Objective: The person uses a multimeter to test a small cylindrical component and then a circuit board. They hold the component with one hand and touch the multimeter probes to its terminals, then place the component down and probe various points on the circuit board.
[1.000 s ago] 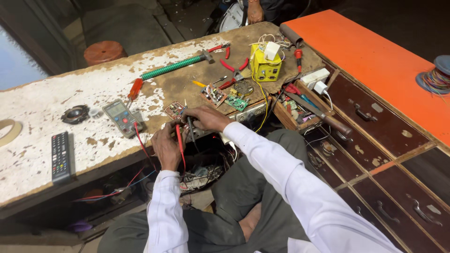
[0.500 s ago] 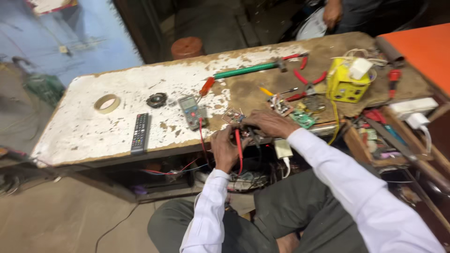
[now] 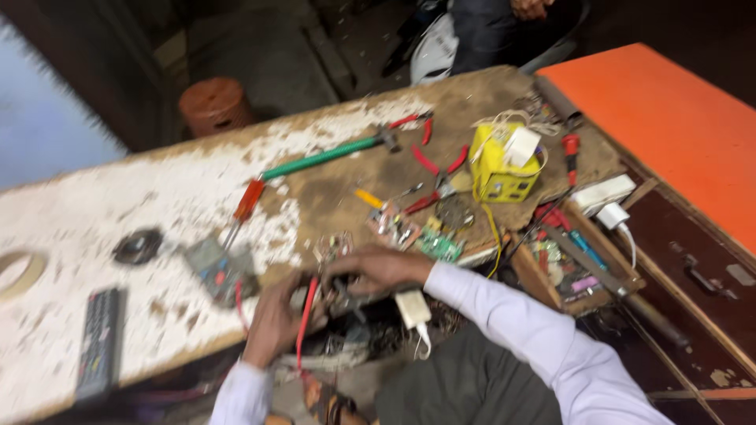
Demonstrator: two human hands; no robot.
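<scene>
Both hands meeting at table (image 3: 157,205) edge; left hand (image 3: 276,319) gripping red probe (image 3: 305,315) upright, prob. for tip contact; right hand (image 3: 378,267) pinching small dark part (image 3: 345,295) steady betw. fingers; multimeter (image 3: 216,267) lying just beside, lead reaching; pic blurry.

The head camera swings back to the right, so the orange board (image 3: 677,134) fills more of the view and the roll of tape (image 3: 20,271) slides to the left edge. The left hand (image 3: 276,323) and right hand (image 3: 378,267) sit lower in the picture (blurry now), close together by the red probe (image 3: 305,319).
</scene>
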